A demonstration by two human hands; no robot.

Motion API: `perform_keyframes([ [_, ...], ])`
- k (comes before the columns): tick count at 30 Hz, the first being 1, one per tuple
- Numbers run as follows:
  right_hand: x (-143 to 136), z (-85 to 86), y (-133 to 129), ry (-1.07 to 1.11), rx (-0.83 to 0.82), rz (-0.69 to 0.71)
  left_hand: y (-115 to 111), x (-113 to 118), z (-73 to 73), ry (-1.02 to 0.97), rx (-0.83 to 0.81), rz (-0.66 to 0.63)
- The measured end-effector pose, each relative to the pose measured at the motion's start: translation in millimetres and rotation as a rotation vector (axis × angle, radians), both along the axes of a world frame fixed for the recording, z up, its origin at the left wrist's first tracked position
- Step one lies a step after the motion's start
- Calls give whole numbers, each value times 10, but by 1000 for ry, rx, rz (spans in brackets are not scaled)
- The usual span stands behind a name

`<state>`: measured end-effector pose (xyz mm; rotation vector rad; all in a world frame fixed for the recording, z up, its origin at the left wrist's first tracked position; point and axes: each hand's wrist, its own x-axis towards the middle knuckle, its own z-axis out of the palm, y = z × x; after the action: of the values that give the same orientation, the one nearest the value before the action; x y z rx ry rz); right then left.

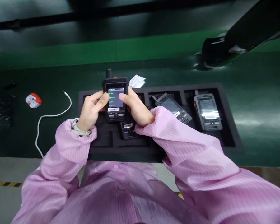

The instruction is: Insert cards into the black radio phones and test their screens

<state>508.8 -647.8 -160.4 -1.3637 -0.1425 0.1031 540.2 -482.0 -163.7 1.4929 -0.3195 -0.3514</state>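
Between both hands I hold a black handheld radio (116, 115) upright, its stubby antenna at the top left. Its lit screen shows lines of green text on a dark background. My left hand (92, 107) grips its left edge, with the thumb at the screen's left side. From the right, my right hand (137, 107) wraps the other edge and its thumb lies over the screen. Below it, another radio (128, 129) lies in the black foam tray (102, 147), partly hidden by my right sleeve. Two more radios, one tilted (174, 107) and one straighter (208, 112), rest in the tray's right part.
Left of the tray, a white cable (53, 116) curves over the green table (259, 130) near an orange-and-white object (34, 100). Dark cords (1, 105) lie at the far left. White paper slips (137, 81) sit behind the tray. A black arm-like fixture (224, 46) reaches in at upper right.
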Motion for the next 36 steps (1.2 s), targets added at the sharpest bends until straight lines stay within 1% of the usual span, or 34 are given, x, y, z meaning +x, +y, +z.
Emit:
perform_keyframes([
  [6,0,-17,0,-6,12,0,1,3,6,5,4,13],
  [11,-9,6,-17,6,-29,3,-4,-4,16,-14,-2,29],
  [19,-16,34,-45,35,-87,13,-15,-14,28,24,27,42],
  [22,-6,15,-53,17,-77,17,-16,-15,31,33,18,35],
  [28,24,-30,-57,-17,-16,30,-16,-14,31,26,4,61],
  [32,33,-47,-28,81,-7,11,-26,-3,43,77,-14,72],
  [36,20,-52,-1,230,77,39,-29,5,53,144,-6,77],
])
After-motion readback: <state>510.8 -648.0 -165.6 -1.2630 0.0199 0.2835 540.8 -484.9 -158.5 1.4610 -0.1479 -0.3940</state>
